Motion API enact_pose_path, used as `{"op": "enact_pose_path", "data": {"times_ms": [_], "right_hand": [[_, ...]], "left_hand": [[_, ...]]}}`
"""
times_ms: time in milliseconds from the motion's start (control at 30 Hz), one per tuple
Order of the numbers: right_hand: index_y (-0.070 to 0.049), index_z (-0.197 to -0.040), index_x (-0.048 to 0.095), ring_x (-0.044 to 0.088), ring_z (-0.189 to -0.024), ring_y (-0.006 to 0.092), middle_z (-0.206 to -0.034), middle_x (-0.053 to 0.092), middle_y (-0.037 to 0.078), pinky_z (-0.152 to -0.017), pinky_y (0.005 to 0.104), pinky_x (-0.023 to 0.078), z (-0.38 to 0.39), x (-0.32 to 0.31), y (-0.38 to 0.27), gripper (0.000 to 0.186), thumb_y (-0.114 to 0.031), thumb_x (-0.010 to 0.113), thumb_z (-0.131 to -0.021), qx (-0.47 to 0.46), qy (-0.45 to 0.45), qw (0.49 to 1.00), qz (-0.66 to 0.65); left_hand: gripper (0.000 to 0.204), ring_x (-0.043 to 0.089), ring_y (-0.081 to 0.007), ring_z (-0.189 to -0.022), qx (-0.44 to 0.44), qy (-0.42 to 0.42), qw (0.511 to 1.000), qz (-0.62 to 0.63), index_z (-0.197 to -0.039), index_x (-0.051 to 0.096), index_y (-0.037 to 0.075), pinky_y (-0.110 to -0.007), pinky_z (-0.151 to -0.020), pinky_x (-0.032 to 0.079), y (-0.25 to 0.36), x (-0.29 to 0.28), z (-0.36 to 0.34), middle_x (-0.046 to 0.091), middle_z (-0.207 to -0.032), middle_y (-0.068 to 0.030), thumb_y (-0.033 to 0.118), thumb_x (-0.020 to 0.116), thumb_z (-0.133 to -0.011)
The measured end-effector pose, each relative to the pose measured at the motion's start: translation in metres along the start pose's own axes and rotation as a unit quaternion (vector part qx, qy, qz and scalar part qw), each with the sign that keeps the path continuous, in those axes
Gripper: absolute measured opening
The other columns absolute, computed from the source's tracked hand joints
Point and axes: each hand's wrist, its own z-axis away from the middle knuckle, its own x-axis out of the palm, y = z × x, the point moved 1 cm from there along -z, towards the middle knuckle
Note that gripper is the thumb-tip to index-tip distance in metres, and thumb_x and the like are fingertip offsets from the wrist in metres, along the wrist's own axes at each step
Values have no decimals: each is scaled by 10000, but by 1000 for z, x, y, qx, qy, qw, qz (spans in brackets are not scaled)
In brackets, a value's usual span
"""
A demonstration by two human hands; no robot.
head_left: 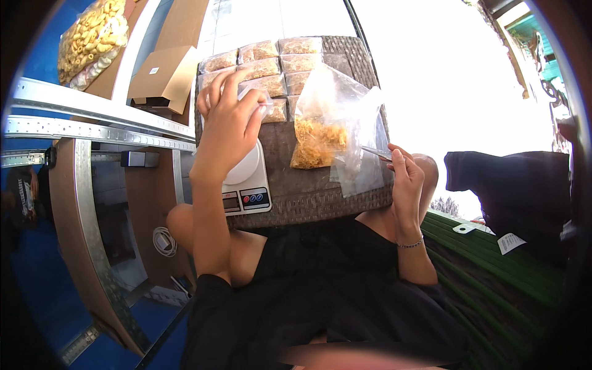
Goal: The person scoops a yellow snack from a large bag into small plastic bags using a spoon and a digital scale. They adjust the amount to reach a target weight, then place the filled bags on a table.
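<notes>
My left hand (227,126) is raised over a white digital kitchen scale (260,179), its fingers curled and thumb bent inward. A small clear plastic bag (266,110) shows between thumb and fingers; its contents are hidden. My right hand (404,176) grips a thin metal utensil (375,152), whose tip is lost against clear plastic. Beside that tip stands a large clear bag (319,145), open at the top, with orange-yellow shredded food at its bottom. Flat clear plastic bags (361,176) lie to its right, next to the utensil.
Several filled clear packets (262,68) lie in rows across the far part of the brown woven table (296,200). Metal-framed shelving (92,102) stands at left, with a cardboard box (161,74) and a bag of pasta-like pieces (95,37). A dark cloth (509,191) lies at right.
</notes>
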Motion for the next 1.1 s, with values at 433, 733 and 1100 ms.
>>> {"op": "enact_pose_path", "data": {"times_ms": [433, 733, 1100], "right_hand": [[82, -1084, 713, 614, -1001, 121, -1199, 700, 118, -849, 284, 495, -1, -1, 9, 362, -234, 542, -1045, 4, -18, 1000, -22], [57, -1125, 715, 605, -915, 103, -1101, 719, 85, -824, 254, 490, -6, -17, 3, 342, -224, 535, -1048, 13, -4, 1000, 18], [48, -1106, 726, 614, -896, 100, -1060, 725, 87, -823, 245, 488, -9, -32, -14, 322, -212, 548, -1040, -23, 43, 997, 67]], "left_hand": [[870, 400, -364, -1359, 36, 5, 975, 221, -1472, 414, 134, -478, -1147, 278, -7, 4, 27, 448, -1468, -142, 275, 843, -729], [1166, 431, -367, -1323, -40, -94, 985, 135, -1537, 290, 101, -480, -1140, 290, -21, 27, 38, 538, -1358, -154, 303, 928, -583], [967, 484, -299, -1135, -73, -114, 955, 265, -1452, 371, 112, -415, -1081, 310, -30, 25, 50, 582, -1128, -93, 134, 828, -600]]}}
